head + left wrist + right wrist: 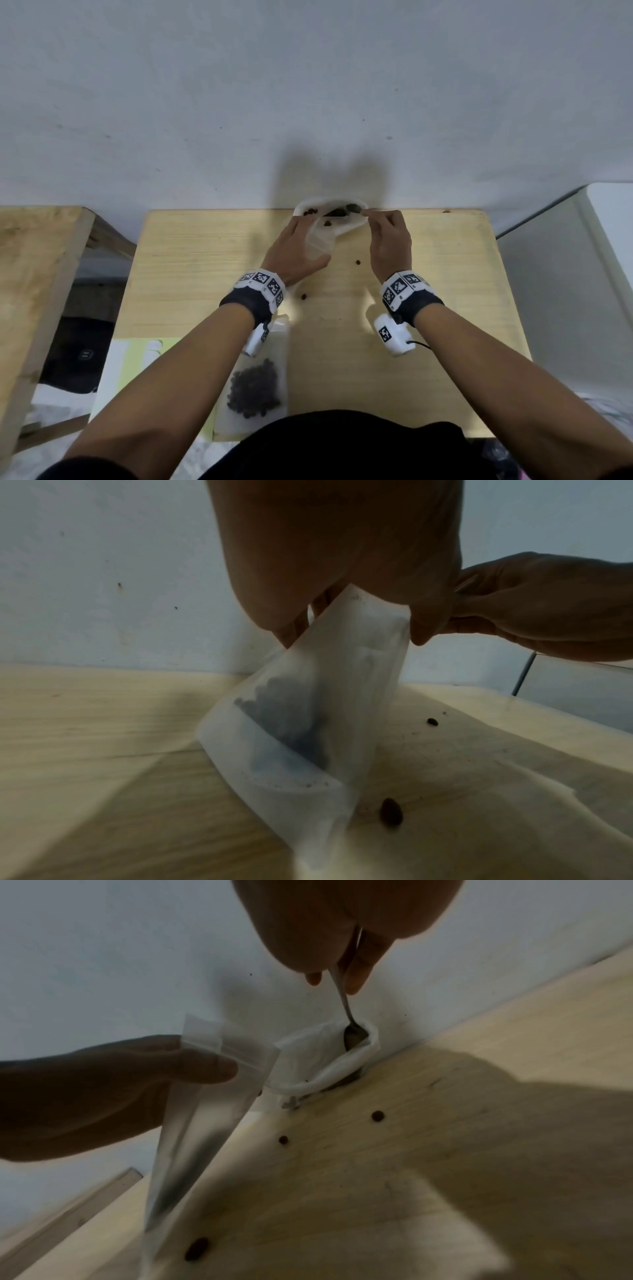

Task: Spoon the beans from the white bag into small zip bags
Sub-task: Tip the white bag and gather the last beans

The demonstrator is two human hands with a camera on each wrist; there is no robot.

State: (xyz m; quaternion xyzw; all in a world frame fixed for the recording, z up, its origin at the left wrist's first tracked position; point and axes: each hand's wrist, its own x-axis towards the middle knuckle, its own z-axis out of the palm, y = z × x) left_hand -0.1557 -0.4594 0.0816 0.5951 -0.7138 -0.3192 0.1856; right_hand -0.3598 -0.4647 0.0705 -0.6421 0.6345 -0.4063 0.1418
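The white bag (346,224) lies open against the wall at the far table edge, with dark beans (310,211) inside. My left hand (294,250) holds a small clear zip bag (308,718) upright by its top, with a few beans in its bottom. My right hand (388,240) pinches a metal spoon (346,1007) whose bowl dips into the white bag's (329,1056) mouth. The zip bag (205,1110) hangs just left of the white bag.
A filled zip bag of beans (253,387) lies at the table's near edge by my left forearm. Loose beans (358,262) lie scattered on the wooden table (445,274). A wooden bench (34,260) stands left, a white surface (609,219) right.
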